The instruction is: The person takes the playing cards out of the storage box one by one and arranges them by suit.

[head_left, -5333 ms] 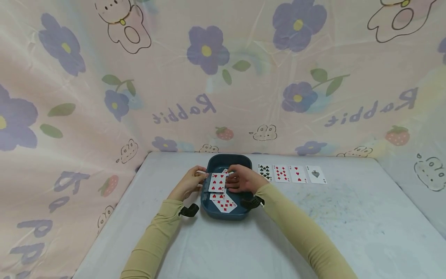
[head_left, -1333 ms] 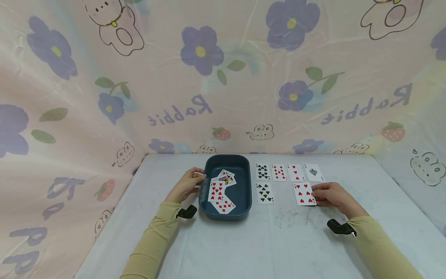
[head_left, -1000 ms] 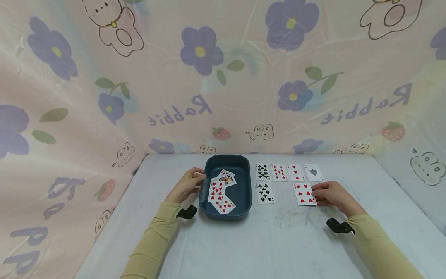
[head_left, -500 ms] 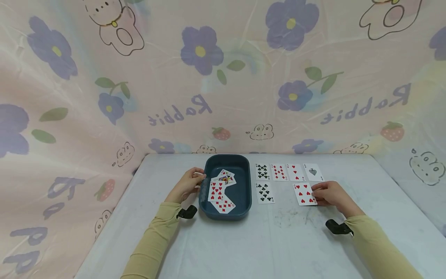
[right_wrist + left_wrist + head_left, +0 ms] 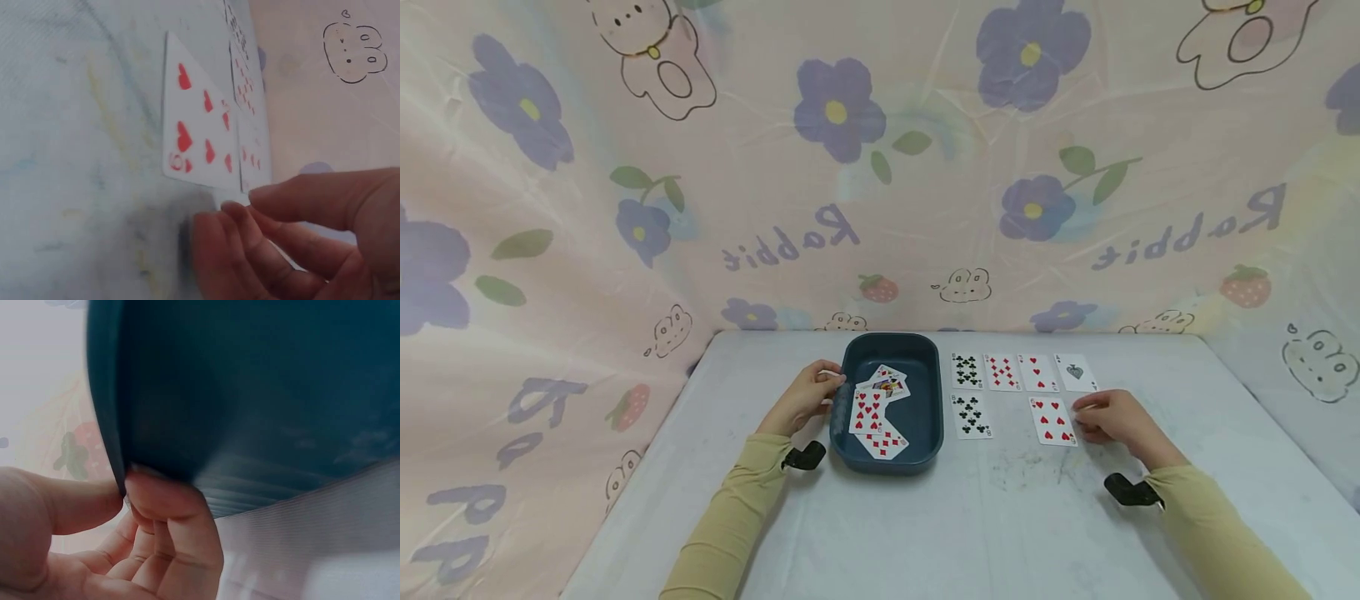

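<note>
My left hand (image 5: pixel 805 398) pinches the left rim of a dark blue tray (image 5: pixel 928 417) between thumb and fingers; the left wrist view shows the thumb outside and a bent forefinger (image 5: pixel 172 494) against the tray wall. In the tray lie loose playing cards, among them a hearts card (image 5: pixel 868 412) over a diamonds card (image 5: pixel 887 442). To the right, the six of hearts (image 5: pixel 1053 421) lies face up on the table. Just beside its right edge is my right hand (image 5: pixel 1116 421), fingers loosely bent, apart from the card and holding nothing.
A back row beside the tray runs from a clubs card (image 5: pixel 967 372) past a diamonds card (image 5: pixel 1002 372) and the three of hearts (image 5: pixel 1037 373) to the ace of spades (image 5: pixel 1076 372). Another clubs card (image 5: pixel 972 417) lies in front. A patterned curtain (image 5: pixel 880 192) rises behind the white table.
The six of hearts, over the tray several seconds ago and held at its right edge half a second ago, now lies released, slightly further left. The left hand stays on the tray rim.
</note>
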A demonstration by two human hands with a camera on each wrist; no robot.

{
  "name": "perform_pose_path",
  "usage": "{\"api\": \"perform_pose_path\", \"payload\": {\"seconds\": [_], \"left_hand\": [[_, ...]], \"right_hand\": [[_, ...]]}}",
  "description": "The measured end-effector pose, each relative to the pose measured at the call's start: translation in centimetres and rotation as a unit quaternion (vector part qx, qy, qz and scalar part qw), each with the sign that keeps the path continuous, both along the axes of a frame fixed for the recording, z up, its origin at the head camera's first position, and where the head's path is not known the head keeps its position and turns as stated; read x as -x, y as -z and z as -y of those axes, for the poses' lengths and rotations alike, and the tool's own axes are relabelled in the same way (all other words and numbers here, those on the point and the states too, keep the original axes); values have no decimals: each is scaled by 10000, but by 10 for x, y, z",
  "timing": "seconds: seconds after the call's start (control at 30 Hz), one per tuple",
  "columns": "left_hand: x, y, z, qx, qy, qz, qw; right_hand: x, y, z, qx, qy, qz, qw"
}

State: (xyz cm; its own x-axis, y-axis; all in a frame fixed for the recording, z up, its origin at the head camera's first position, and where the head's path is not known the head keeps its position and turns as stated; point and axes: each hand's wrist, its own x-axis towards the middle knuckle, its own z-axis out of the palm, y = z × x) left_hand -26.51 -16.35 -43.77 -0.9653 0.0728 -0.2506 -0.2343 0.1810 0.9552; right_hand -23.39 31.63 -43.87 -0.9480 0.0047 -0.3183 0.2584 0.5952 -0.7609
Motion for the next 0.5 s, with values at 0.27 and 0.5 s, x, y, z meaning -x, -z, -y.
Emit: {"api": "perform_pose_path", "payload": {"seconds": [0.27,0.5], "left_hand": [[-1,-2,0,10,-60,18,10000],[0,-1,0,-16,-52,29,10000]], "right_hand": [[5,-22,22,419,-394,-382,9976],[9,-46,71,1405,-1248,-625,9802]]}}
